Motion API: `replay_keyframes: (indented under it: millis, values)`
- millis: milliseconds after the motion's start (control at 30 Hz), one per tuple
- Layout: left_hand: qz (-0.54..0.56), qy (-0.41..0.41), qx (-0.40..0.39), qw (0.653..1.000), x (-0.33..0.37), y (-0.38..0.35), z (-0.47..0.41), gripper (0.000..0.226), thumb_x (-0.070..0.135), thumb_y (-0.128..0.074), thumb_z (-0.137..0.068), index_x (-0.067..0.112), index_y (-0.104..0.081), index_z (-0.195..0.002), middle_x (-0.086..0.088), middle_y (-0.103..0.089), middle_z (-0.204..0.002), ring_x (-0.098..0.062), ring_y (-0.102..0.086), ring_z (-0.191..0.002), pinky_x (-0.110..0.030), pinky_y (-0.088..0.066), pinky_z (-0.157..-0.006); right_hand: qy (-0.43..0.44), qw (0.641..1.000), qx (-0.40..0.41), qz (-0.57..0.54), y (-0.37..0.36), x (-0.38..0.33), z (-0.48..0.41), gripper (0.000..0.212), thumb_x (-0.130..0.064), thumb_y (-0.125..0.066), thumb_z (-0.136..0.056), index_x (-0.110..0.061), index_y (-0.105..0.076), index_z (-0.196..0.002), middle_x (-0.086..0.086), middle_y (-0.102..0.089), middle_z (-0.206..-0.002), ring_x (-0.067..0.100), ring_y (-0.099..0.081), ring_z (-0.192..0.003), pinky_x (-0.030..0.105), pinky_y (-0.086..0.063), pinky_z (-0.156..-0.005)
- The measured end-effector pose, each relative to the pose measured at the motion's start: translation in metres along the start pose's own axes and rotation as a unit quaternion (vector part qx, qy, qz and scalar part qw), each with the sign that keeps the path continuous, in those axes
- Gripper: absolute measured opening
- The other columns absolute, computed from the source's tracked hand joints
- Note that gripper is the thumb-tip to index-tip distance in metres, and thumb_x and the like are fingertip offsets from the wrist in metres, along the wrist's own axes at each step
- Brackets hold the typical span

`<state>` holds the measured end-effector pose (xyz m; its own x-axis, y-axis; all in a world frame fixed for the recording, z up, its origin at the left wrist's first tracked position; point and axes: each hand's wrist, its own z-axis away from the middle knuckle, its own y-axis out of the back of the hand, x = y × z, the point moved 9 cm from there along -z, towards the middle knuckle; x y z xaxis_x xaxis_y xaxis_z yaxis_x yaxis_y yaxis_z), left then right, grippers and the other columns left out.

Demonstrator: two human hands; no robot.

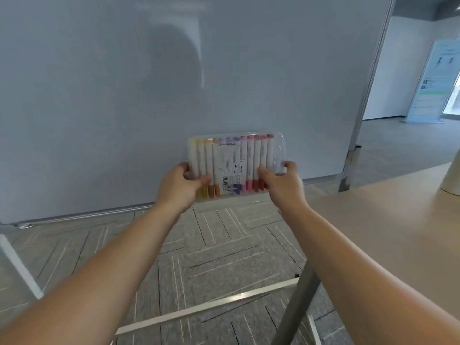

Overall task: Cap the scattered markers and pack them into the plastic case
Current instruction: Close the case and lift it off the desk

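Fingers curled around plastic case

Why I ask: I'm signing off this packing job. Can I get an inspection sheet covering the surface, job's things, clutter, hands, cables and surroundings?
Surface: tan table at the right; a pale rounded object stands at its far edge.
Job's things: clear plastic case held up in the air; markers lie in a row inside with coloured caps on, running from yellow to red.
Clutter: nothing seen.
Hands: left hand grips the case's lower left edge; right hand grips its lower right edge.
Cables: nothing seen.
Surroundings: whiteboard behind the case, patterned carpet below, banner stand far right.
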<state>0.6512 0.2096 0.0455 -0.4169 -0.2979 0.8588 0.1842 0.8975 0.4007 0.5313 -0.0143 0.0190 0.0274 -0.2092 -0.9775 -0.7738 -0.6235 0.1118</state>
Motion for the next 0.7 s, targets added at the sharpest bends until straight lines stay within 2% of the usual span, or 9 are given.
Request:
replay_keyframes:
  millis: [133,233,333,433,700]
  values:
    - [-0.014,0.016,-0.001,1.0,-0.016,-0.009,-0.015,0.035,0.027,-0.072,-0.087,0.017,-0.064,-0.12,0.004,-0.066,-0.107,-0.018,-0.062,-0.097,-0.032,-0.049,-0.084,0.005,1.0,-0.008,0.021,-0.01,0.012,-0.016,0.055,-0.033,-0.068,-0.091,-0.015,-0.039,-0.135,0.0,-0.061,-0.106,0.006,-0.057,-0.08,0.02,-0.038,-0.056]
    - [-0.027,0.041,0.0,0.999,-0.034,-0.014,-0.022,0.034,0.031,-0.074,-0.085,0.014,-0.066,-0.114,0.0,-0.069,-0.106,-0.021,-0.065,-0.097,-0.038,-0.053,-0.088,0.003,1.0,-0.009,0.029,-0.016,0.019,-0.025,0.054,-0.036,-0.069,-0.09,-0.016,-0.042,-0.132,-0.001,-0.061,-0.107,0.013,-0.061,-0.087,0.025,-0.044,-0.066]
    - [-0.034,0.05,0.001,0.998,-0.046,-0.02,-0.024,0.033,0.035,-0.073,-0.085,0.013,-0.068,-0.11,0.0,-0.07,-0.103,-0.019,-0.064,-0.092,-0.031,-0.05,-0.075,0.001,0.999,-0.009,0.034,-0.021,0.028,-0.033,0.044,-0.035,-0.07,-0.089,-0.022,-0.042,-0.119,-0.002,-0.062,-0.105,0.014,-0.062,-0.088,0.029,-0.047,-0.071]
    - [-0.049,0.039,0.01,0.998,-0.049,-0.021,-0.024,0.031,0.036,-0.072,-0.086,0.013,-0.07,-0.107,0.001,-0.07,-0.097,-0.017,-0.064,-0.086,-0.025,-0.044,-0.062,0.001,0.999,-0.004,0.036,-0.023,0.037,-0.037,0.043,-0.037,-0.071,-0.088,-0.025,-0.04,-0.114,-0.004,-0.062,-0.104,0.016,-0.063,-0.091,0.036,-0.053,-0.079]
    - [-0.054,0.041,0.024,0.997,-0.056,-0.022,-0.024,0.033,0.039,-0.071,-0.086,0.009,-0.071,-0.1,-0.001,-0.07,-0.087,-0.014,-0.062,-0.074,-0.024,-0.039,-0.054,0.009,0.998,0.01,0.055,-0.024,0.047,-0.038,0.042,-0.041,-0.069,-0.089,-0.025,-0.042,-0.117,-0.006,-0.062,-0.1,0.016,-0.063,-0.09,0.037,-0.052,-0.08]
